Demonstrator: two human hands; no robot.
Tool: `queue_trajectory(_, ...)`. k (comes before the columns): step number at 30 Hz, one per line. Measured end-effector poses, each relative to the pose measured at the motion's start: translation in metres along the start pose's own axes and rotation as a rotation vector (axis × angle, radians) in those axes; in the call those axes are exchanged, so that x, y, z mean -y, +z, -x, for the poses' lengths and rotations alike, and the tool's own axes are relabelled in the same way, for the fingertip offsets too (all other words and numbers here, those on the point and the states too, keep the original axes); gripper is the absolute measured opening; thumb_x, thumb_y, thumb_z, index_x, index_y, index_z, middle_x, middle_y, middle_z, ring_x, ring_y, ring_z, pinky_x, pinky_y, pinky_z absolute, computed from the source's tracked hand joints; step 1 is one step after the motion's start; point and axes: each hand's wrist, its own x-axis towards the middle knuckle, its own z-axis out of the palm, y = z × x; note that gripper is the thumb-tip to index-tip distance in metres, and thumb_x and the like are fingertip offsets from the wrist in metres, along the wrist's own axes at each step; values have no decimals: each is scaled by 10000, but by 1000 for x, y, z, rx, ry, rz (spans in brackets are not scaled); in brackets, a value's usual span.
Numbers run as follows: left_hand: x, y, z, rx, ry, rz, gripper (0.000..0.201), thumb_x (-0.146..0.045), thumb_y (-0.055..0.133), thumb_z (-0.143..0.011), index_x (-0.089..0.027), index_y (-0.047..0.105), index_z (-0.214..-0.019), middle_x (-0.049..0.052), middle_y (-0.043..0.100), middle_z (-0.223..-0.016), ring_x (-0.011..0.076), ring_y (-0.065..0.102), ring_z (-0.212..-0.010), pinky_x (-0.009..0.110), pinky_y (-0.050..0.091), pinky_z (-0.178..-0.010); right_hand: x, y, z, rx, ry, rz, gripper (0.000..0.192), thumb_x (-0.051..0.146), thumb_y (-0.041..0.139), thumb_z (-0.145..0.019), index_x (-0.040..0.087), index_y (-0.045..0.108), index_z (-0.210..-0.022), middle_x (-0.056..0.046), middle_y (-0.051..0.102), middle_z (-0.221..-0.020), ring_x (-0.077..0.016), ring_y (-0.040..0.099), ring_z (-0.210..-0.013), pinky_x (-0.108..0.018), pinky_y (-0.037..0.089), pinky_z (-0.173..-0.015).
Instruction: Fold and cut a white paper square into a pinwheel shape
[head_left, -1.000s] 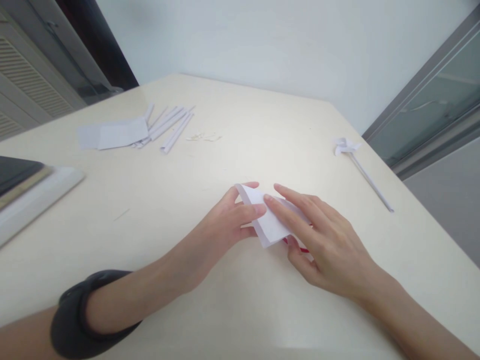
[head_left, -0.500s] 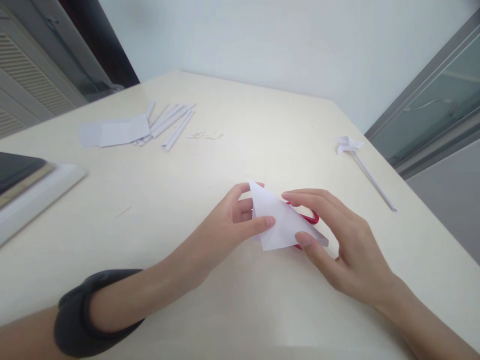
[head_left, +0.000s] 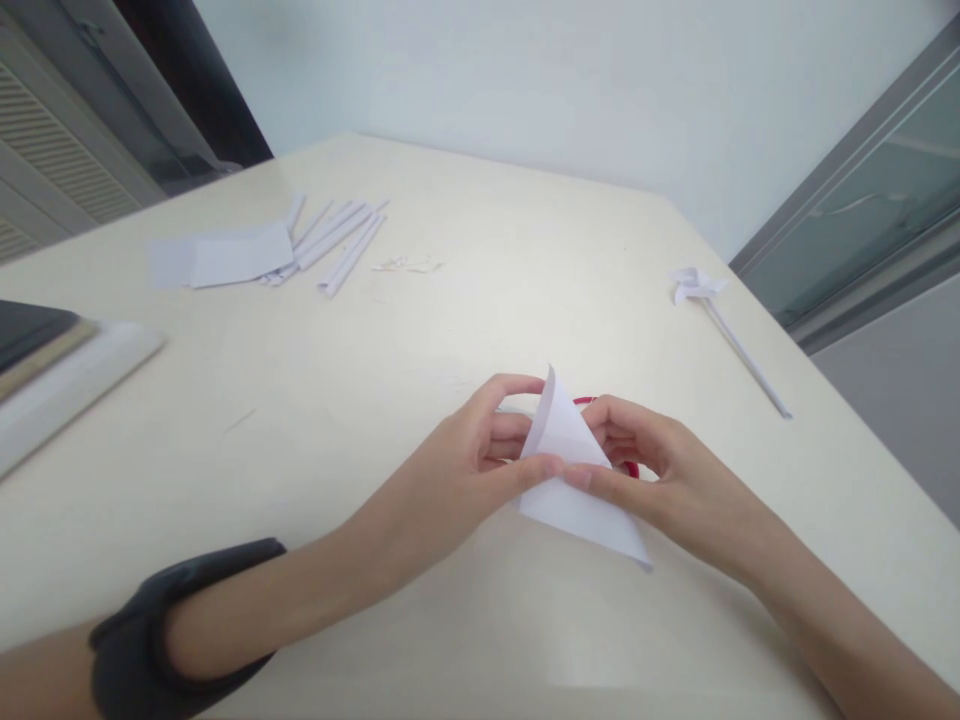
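Observation:
A small white sheet of paper (head_left: 577, 490), folded into a triangle, is lifted a little off the cream table (head_left: 465, 300) near the middle front. My left hand (head_left: 457, 470) pinches its left side between thumb and fingers. My right hand (head_left: 652, 475) pinches the same fold from the right, thumb on top. The two thumbs nearly touch. One corner of the paper points up, another hangs toward me. Behind the paper and my right fingers lie red-handled scissors (head_left: 630, 466), mostly hidden. A black band sits on my left wrist.
At the back left lie several rolled paper sticks (head_left: 337, 240) beside flat paper pieces (head_left: 225, 258). Small paper scraps (head_left: 409, 265) lie near them. A paper pinwheel on a stick (head_left: 724, 325) rests at the right edge. A stack of books or a tablet (head_left: 52, 360) sits at the left.
The paper has been lifted and turned, now standing as a triangle with one corner up. My right hand moved from pressing flat on it to pinching the fold next to my left thumb.

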Motion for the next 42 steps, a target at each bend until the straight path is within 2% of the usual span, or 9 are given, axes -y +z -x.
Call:
queue_trajectory(4,-2,-1,0,-26,-14,-14,364,-355,565,-826,-262,444,-1157,66,662,-1091,234,642,-899,343,469,-747,-1,-3,-1,-15,-11,4,95,312,587,-838,219,589,-854,0,623,-884,-143,558,-729,-264,440,-610)
queue_trajectory(9,-1,-2,-1,-57,-57,-69,370,-310,560,-826,-264,463,-1180,55,690,-977,233,651,-843,325,479,-681,-4,-6,-3,-22,21,-32,100,314,583,-841,214,585,-833,13,602,-801,-139,554,-699,-261,437,-598)
queue_trajectory(18,-1,-6,-2,-28,-31,-57,386,-223,561,-813,-249,461,-1184,41,687,-912,225,669,-832,407,510,-813,-11,-5,-4,3,91,-176,163,350,583,-841,225,536,-936,-9,626,-882,-172,605,-755,-265,455,-578)
queue_trajectory(26,-6,-3,-2,30,-63,31,512,-105,552,-760,-256,461,-1241,44,698,-991,225,671,-880,409,498,-851,-8,-4,-4,-65,96,-170,175,365,589,-829,210,527,-882,0,596,-789,-126,545,-621,-208,378,-464)
queue_trajectory(32,-2,-5,-4,61,-106,88,538,-61,545,-744,-239,429,-1238,49,694,-1004,215,664,-902,405,493,-871,3,-3,-2,-84,117,-82,116,305,570,-844,205,518,-874,1,588,-804,-134,556,-676,-237,402,-540)
queue_trajectory(42,6,-3,-7,-12,-120,42,474,-88,599,-681,-245,481,-1113,24,705,-839,248,670,-837,457,476,-836,-5,0,-2,-103,64,-42,100,308,558,-856,223,507,-872,13,597,-808,-131,541,-674,-240,387,-538)
